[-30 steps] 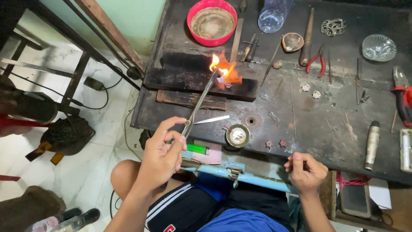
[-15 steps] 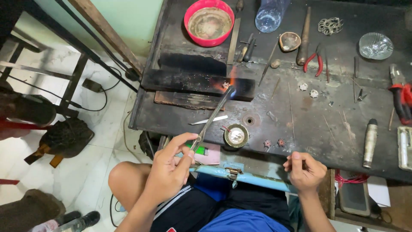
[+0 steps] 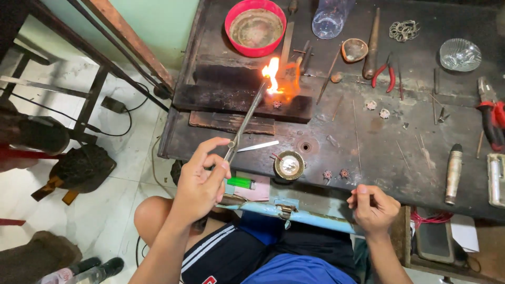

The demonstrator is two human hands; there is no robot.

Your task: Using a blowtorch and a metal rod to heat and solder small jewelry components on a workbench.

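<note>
The dark workbench (image 3: pixel 368 137) fills the upper right and middle of the frame, its top scorched and scattered with tools. On its upper left part lies a long charred block (image 3: pixel 231 97), and near its right end a small flower-shaped piece (image 3: pixel 276 104) sits on the block just under the flame (image 3: pixel 272 73).

My left hand (image 3: pixel 202 181) is in the lower middle-left of the frame, below the bench edge, fingers curled closed around the near end of the torch (image 3: pixel 244 123). Its thin metal tube slants up and to the right from my grip to the flame, so the heated piece lies well above and to the right of this hand, apart from it.

My right hand (image 3: pixel 372 206) rests at the lower right of the frame against the bench's front edge, closed into a loose fist; I cannot tell whether it grips anything. The piece is far up and to the left of it.

A red bowl (image 3: pixel 231 29) stands at the top centre, above the block. A round brass tin (image 3: pixel 289 164) sits just right of my left hand, with two tiny flower pieces (image 3: pixel 336 174) beside it near the edge. A green lighter (image 3: pixel 241 182) lies below my left fingers.
</note>
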